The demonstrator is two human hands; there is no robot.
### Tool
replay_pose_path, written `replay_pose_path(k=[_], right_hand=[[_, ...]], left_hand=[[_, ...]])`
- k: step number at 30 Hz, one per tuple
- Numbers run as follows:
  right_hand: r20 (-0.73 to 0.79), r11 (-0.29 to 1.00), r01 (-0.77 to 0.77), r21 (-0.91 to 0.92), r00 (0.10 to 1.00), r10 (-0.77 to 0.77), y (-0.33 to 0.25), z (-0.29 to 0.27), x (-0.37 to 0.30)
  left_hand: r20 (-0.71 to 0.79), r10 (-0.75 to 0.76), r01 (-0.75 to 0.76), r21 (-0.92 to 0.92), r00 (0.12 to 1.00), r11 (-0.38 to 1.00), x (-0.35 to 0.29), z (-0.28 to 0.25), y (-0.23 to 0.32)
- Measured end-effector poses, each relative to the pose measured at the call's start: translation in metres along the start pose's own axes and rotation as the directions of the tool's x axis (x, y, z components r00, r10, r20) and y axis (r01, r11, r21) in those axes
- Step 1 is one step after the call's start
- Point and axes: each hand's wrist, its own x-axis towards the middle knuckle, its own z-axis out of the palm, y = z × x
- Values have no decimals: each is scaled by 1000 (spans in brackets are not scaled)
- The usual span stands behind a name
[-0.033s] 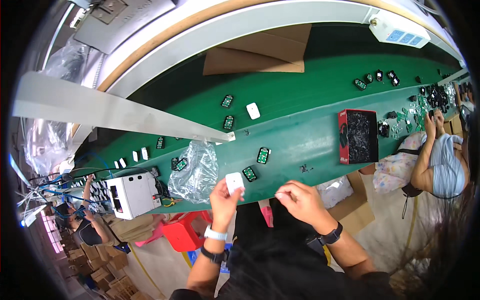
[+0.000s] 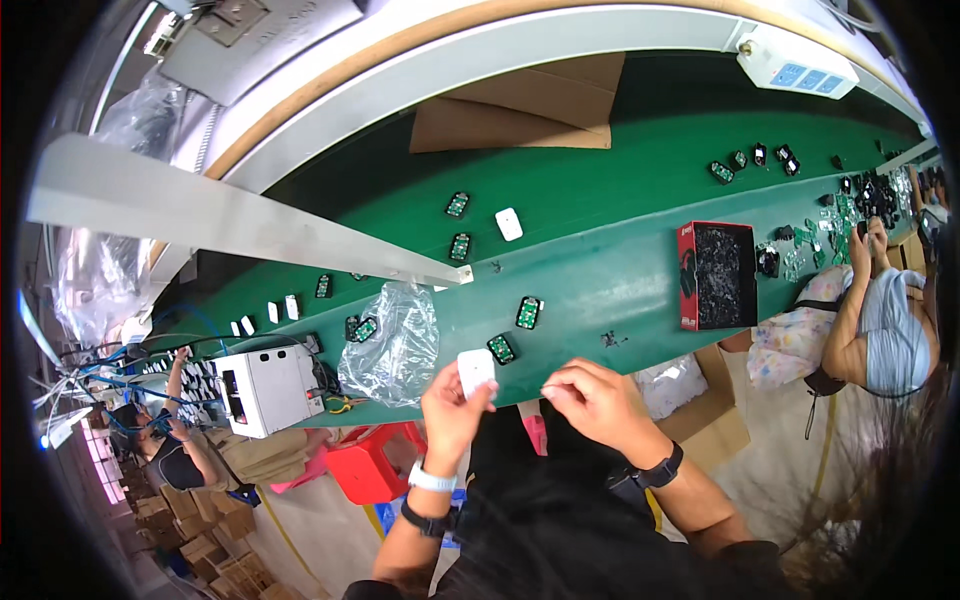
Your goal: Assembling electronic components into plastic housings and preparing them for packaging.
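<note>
Presently, a white casing (image 2: 475,372) is grasped by the left hand (image 2: 453,414); the right hand (image 2: 601,404) is half-curled, contents unclear

White casing (image 2: 475,372), green tabletop (image 2: 600,275), red box (image 2: 688,280)

Bright, even light leaves a pale sheen on the counter (image 2: 590,275) and glints on the bag (image 2: 392,345); the rail (image 2: 560,30) bows, corners blacken, lower-right hair (image 2: 890,480) blurs.
</note>
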Motion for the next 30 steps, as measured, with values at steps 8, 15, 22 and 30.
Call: replay_pose_path(k=[8,15,22,30], right_hand=[[19,872,481,-91,876,-482,-65,16,22],[114,816,538,-210,842,-527,-91,0,13],[193,801,532,-276,847,-496,-101,-22,6],[146,833,481,-272,876,-459,-100,-30,0]], left_hand=[[109,160,-155,-47,981,987,-82,10,99],[156,291,-320,217,944,922,-94,7,114],[271,143,-196,177,952,965,-91,13,131],[334,76,-83,7,940,997,-88,22,132]])
